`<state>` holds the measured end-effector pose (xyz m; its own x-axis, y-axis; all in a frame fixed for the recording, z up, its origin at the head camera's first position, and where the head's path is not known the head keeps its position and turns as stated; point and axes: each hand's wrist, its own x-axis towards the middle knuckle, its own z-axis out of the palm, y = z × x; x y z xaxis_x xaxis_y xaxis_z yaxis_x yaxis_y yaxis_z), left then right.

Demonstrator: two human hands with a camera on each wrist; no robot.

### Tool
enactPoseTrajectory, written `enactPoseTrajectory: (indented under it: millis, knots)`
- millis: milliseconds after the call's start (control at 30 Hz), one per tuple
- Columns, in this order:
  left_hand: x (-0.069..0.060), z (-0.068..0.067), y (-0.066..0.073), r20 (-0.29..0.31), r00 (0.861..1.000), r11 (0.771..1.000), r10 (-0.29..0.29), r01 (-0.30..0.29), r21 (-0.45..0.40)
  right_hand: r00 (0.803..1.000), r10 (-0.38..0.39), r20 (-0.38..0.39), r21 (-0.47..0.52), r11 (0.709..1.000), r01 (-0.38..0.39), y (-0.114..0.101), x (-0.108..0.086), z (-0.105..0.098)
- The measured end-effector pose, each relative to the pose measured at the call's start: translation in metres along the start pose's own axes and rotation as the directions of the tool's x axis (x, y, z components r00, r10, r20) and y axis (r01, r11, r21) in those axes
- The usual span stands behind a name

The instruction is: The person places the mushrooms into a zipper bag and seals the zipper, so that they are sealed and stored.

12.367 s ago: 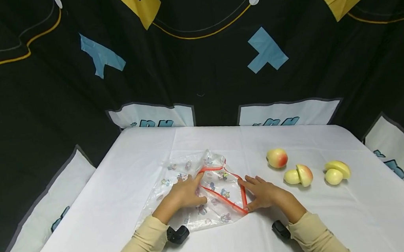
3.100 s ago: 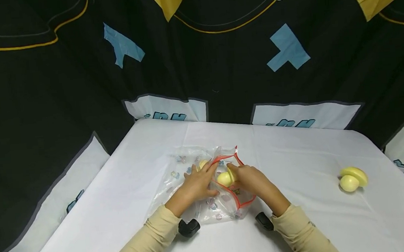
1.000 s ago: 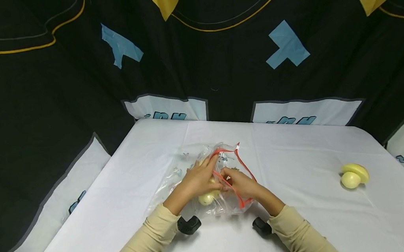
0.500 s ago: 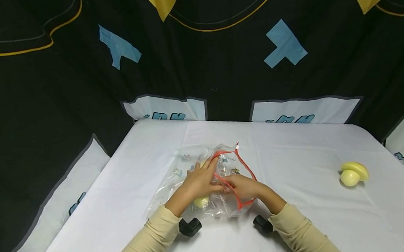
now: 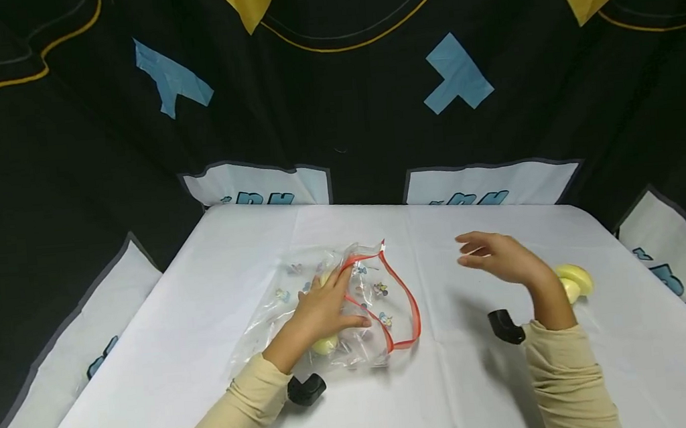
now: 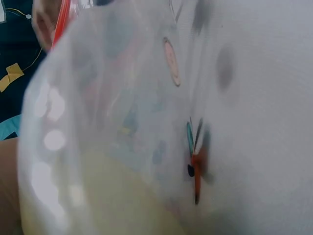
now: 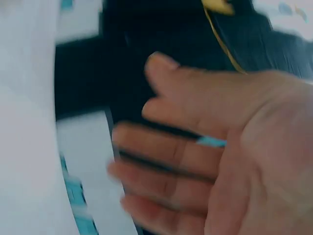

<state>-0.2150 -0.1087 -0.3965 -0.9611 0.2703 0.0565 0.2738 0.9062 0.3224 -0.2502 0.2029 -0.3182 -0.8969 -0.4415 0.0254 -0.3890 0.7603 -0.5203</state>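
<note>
In the head view a clear printed plastic bag (image 5: 267, 321) with a red-edged mouth (image 5: 413, 302) lies on the table, mouth facing right. Spread fingers of the left hand (image 5: 320, 313) rest on its upper layer beside the mouth. A pale yellow piece (image 5: 326, 344) shows through the plastic under that hand; what else lies beneath is hidden. Raised above the table to the right, the right hand (image 5: 503, 256) has loosely bent fingers and holds nothing; its palm (image 7: 279, 147) is bare in the right wrist view. Beyond its wrist are two touching yellow pieces (image 5: 577, 279), partly covered by the forearm.
A white cloth (image 5: 454, 393) covers the table. Behind it hangs a black curtain (image 5: 336, 120) with yellow and blue patches. Each wrist carries a small black camera. Blurred plastic (image 6: 98, 122) fills much of the left wrist view.
The right hand has come out of the bag, empty, and moved right and up. The left hand has stayed on the bag. The head view has shifted, with the bag's mouth now wider.
</note>
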Motion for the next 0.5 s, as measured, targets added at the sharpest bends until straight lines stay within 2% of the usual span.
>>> enactPoseTrajectory:
  millis: [100,233,367,500]
  knots:
    - [0.0,0.001,0.0,-0.001,1.0,1.0,-0.003,0.003,0.0,0.982,0.19,-0.009,-0.051,0.98,-0.19,0.025,-0.016,-0.022]
    - [0.0,0.001,-0.001,0.003,1.0,1.0,-0.018,0.018,0.004,0.926,0.376,-0.016,-0.067,0.924,-0.376,0.06,-0.033,-0.04]
    - [-0.001,0.001,-0.002,0.004,1.0,1.0,-0.023,0.023,0.008,0.882,0.47,-0.034,-0.032,0.882,-0.471,0.095,-0.043,-0.043]
    - [-0.002,0.0,-0.002,0.005,1.0,1.0,-0.025,0.025,0.006,0.865,0.501,-0.024,-0.059,0.863,-0.501,0.12,-0.047,-0.035]
